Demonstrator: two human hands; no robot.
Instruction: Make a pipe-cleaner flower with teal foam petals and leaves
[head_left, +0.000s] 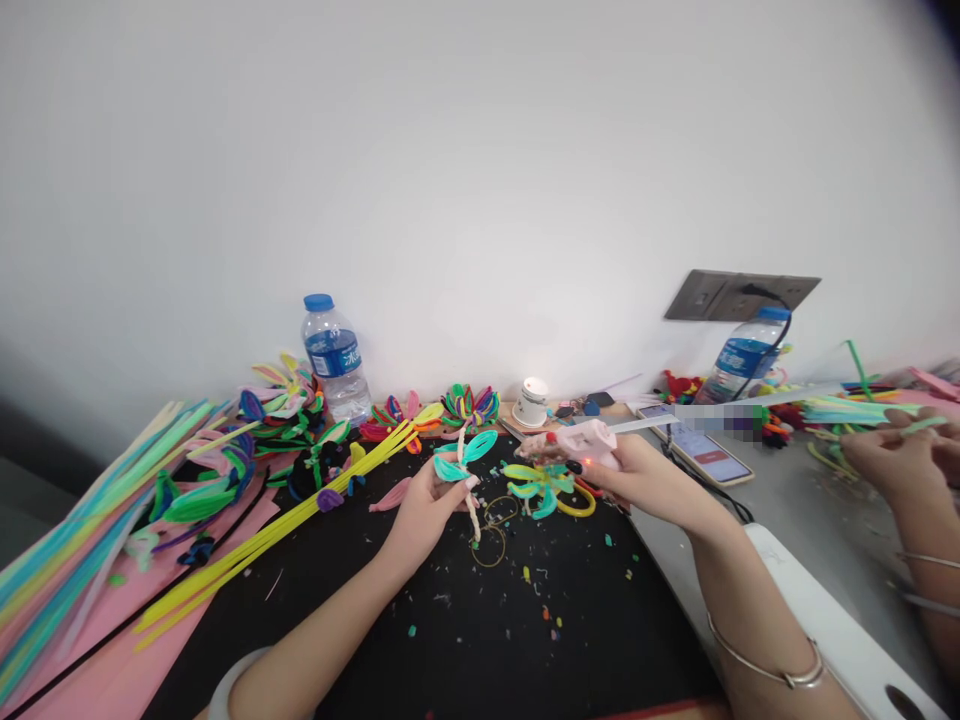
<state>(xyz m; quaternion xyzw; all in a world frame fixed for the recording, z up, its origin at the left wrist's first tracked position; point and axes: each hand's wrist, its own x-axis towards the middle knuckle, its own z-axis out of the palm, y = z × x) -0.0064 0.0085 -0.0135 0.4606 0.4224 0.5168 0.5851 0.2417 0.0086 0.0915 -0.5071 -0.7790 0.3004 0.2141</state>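
Observation:
My left hand (pixel 431 505) pinches a pipe-cleaner stem (pixel 473 515), cream-coloured and upright, with turquoise looped leaves (pixel 480 448) near its top. To the right, my right hand (pixel 652 475) is wrapped round a pink hot glue gun (pixel 587 440), its nozzle end pointing left and a small orange light glowing on it. A long pale glue stick (pixel 652 420) appears to run out of its back to the right. Below the glue gun lies a yellow and turquoise pipe-cleaner flower (pixel 541 488) on the black mat (pixel 480 640).
Loose pipe cleaners (pixel 97 510) and finished pipe-cleaner flowers lie at left near a water bottle (pixel 334 360). At the wall stand a white paper cup (pixel 531 402) and another bottle (pixel 742 355). A phone (pixel 705 450) lies at right, near another person's hands (pixel 892 460). Scraps dot the mat.

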